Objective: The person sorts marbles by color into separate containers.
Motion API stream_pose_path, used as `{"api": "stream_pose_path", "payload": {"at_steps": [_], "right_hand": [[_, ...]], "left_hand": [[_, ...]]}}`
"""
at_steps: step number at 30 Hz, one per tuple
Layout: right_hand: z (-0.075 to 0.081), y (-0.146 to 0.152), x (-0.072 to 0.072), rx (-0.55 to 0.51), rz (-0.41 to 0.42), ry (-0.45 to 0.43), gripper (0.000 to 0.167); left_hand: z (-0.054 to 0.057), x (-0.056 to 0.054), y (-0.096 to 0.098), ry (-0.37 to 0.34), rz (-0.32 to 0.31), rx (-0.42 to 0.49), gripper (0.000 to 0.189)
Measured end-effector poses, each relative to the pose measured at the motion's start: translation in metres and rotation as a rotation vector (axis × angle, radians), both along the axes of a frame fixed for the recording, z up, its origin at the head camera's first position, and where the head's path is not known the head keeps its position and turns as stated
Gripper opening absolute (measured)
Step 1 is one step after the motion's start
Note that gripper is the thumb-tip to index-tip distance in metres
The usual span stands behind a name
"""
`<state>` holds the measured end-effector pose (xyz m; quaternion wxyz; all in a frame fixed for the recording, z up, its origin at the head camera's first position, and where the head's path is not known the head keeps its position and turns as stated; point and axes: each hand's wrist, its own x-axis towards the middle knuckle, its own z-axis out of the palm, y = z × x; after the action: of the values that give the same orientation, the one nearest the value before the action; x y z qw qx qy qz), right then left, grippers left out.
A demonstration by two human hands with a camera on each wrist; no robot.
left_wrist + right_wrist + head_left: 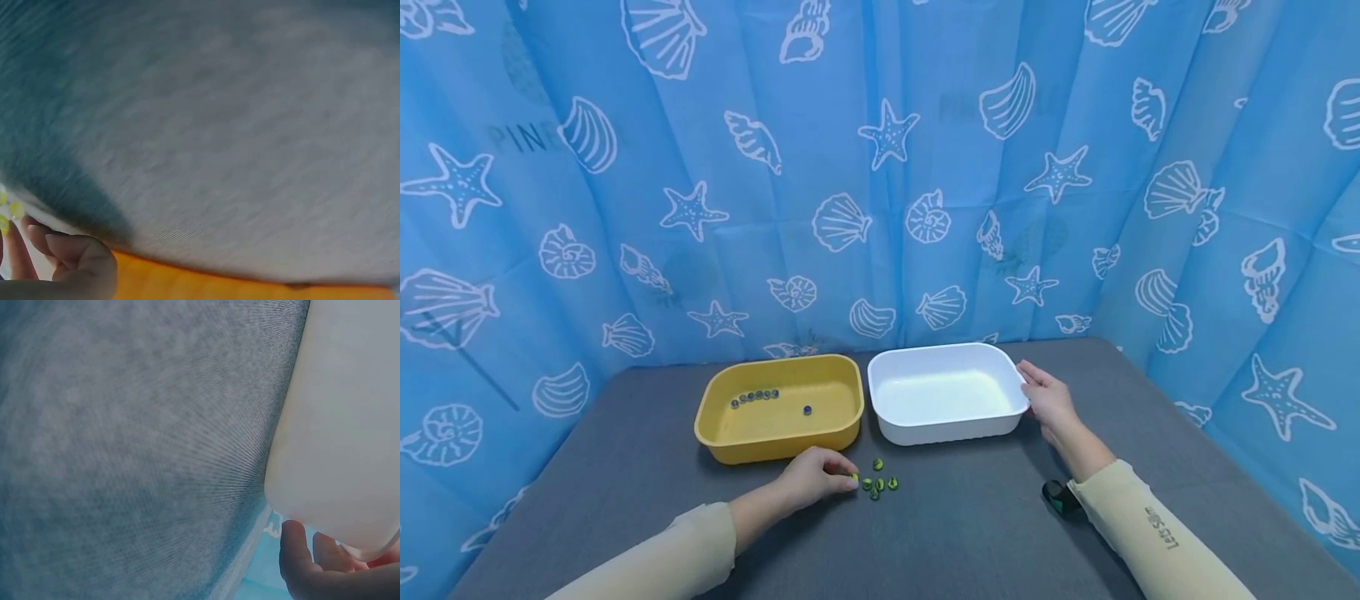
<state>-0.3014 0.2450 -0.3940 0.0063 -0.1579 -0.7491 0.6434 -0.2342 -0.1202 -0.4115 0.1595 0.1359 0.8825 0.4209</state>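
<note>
Piece [854, 477], small and bright green, sits pinched in left grip [815, 477]; right grip [1049, 400] holds white tray [951, 432].

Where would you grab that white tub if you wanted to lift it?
The white tub is probably best gripped by the rim at its right end, from the right, where the right hand holds it: it stands open side up, and its left end sits close beside the yellow tub, leaving little room there.

blue curtain [880, 250] is hanging in folds behind and along both sides, white starfish [889, 135] and seashells [841, 222] are patterning it, grey table covering [955, 533] is stretching below
</note>
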Motion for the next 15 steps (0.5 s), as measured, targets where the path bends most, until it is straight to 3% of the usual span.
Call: {"api": "stream_pose_path", "payload": {"at_steps": [8,15], "right_hand": [[-0.001,0.001,0.001,-0.001,0.000,-0.004,0.049],[0.001,0.001,0.001,-0.004,0.007,0.000,0.049]], "left_hand": [[0.016,-0.006,0.017,-0.005,0.026,0.170,0.024],[0.025,-0.008,0.033,-0.029,0.072,0.246,0.028]]}}
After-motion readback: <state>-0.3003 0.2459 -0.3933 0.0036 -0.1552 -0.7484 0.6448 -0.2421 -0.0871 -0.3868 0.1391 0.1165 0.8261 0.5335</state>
